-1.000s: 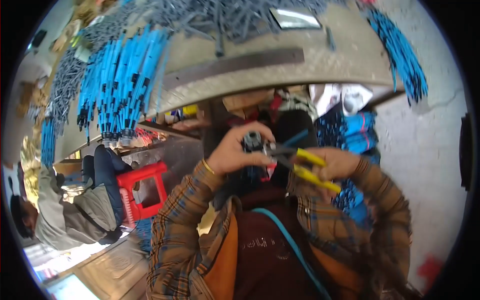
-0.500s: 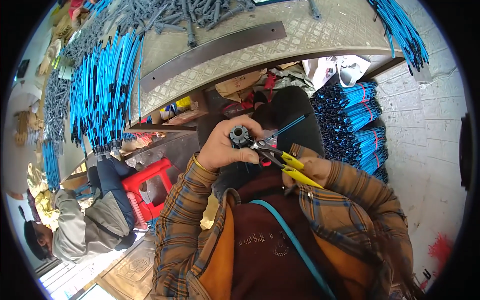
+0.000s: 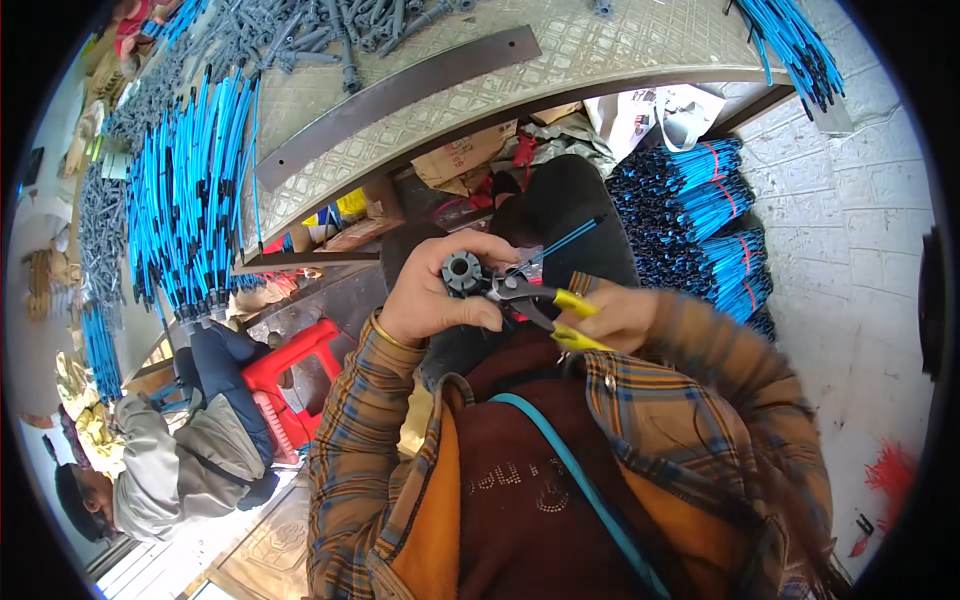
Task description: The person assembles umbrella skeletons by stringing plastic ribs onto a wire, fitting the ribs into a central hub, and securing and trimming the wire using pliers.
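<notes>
My left hand is closed round a grey, notched plastic fitting whose round open end faces up. Beside the fitting, thin blue cables stick out beyond my fingers toward the upper right. In my right hand are yellow-handled cutting pliers. Their jaws reach to the fitting's side near my left thumb, and the handles stand spread apart. My fingers partly hide the spot where the jaws meet the cables, so I cannot tell whether they bite on anything.
A table stands ahead, bearing a metal strip and a heap of grey plastic parts. Blue cables hang over its left edge. Tied cable bundles are stacked to the right. At left, another person sits near a red stool.
My right hand has shifted slightly and the plier handles have spread wider. The fitting in my left hand has moved a little to the left in the picture.
</notes>
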The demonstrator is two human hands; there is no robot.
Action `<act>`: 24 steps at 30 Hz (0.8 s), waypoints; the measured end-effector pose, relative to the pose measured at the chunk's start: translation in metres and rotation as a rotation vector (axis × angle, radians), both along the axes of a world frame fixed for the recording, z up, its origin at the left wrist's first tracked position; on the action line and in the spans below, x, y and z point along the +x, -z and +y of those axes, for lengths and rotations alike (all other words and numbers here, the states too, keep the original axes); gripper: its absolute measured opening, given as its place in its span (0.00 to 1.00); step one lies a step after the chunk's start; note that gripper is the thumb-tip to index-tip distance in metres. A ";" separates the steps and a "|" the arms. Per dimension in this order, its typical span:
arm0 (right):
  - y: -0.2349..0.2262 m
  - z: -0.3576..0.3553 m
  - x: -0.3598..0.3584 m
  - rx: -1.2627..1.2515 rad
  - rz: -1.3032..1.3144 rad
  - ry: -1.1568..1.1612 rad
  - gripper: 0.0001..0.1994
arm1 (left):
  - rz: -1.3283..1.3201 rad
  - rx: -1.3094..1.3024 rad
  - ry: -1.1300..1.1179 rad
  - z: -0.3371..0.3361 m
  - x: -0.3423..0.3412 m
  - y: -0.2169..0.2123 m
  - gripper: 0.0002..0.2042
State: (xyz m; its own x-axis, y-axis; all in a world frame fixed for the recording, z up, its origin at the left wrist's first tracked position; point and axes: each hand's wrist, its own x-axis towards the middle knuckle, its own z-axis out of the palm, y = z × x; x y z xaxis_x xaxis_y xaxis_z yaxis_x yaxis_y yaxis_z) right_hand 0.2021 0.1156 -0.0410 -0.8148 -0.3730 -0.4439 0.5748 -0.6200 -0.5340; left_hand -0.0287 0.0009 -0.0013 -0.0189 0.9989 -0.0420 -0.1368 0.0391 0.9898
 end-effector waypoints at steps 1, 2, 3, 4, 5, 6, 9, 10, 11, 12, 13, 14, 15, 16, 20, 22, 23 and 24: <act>0.013 -0.012 0.003 -0.074 0.018 0.104 0.14 | 0.022 0.000 0.037 0.002 -0.001 0.000 0.32; 0.018 -0.025 0.000 -0.151 0.043 0.210 0.14 | 0.052 -0.003 0.076 0.002 -0.004 -0.002 0.33; 0.020 -0.031 -0.002 -0.226 0.067 0.318 0.14 | 0.081 -0.005 0.116 0.001 -0.006 -0.003 0.33; 0.021 -0.027 -0.001 -0.227 0.068 0.318 0.14 | 0.082 -0.006 0.116 0.001 -0.006 -0.004 0.33; 0.021 -0.017 0.001 -0.236 0.078 0.236 0.14 | 0.062 -0.016 0.115 0.001 -0.007 -0.005 0.32; 0.019 -0.004 0.001 -0.243 0.088 0.155 0.15 | 0.041 -0.024 0.115 0.001 -0.007 -0.006 0.32; -0.033 0.033 -0.008 -0.102 0.039 -0.036 0.15 | 0.045 -0.034 0.109 0.003 -0.004 -0.010 0.29; -0.052 0.041 -0.011 0.043 -0.011 -0.126 0.16 | 0.076 -0.040 0.124 0.004 -0.002 -0.011 0.28; -0.064 0.044 -0.013 0.044 -0.009 -0.119 0.16 | 0.110 -0.043 0.147 0.006 -0.002 -0.014 0.26; -0.072 0.047 -0.015 0.114 -0.010 -0.139 0.15 | 0.112 -0.046 0.148 0.005 -0.002 -0.014 0.26; -0.078 0.049 -0.017 0.185 -0.010 -0.158 0.15 | 0.114 -0.057 0.153 0.004 -0.001 -0.013 0.25; -0.084 0.050 -0.018 0.259 -0.013 -0.178 0.15 | 0.115 -0.064 0.159 0.005 -0.001 -0.013 0.24; -0.089 0.052 -0.020 0.259 -0.012 -0.176 0.15 | 0.116 -0.072 0.164 0.005 0.000 -0.013 0.23; -0.093 0.052 -0.022 0.292 -0.014 -0.195 0.15 | 0.117 -0.072 0.166 0.005 -0.001 -0.014 0.23; -0.098 0.053 -0.024 0.355 -0.008 -0.233 0.15 | 0.108 -0.054 0.165 0.005 0.000 -0.017 0.22; -0.098 0.051 -0.024 0.348 0.009 -0.244 0.16 | 0.074 -0.057 0.164 0.004 0.001 -0.016 0.22; -0.097 0.050 -0.024 0.348 0.011 -0.243 0.16 | 0.058 -0.058 0.164 0.004 0.001 -0.015 0.22; -0.096 0.048 -0.022 0.358 0.025 -0.236 0.16 | 0.059 -0.058 0.165 0.004 0.000 -0.015 0.22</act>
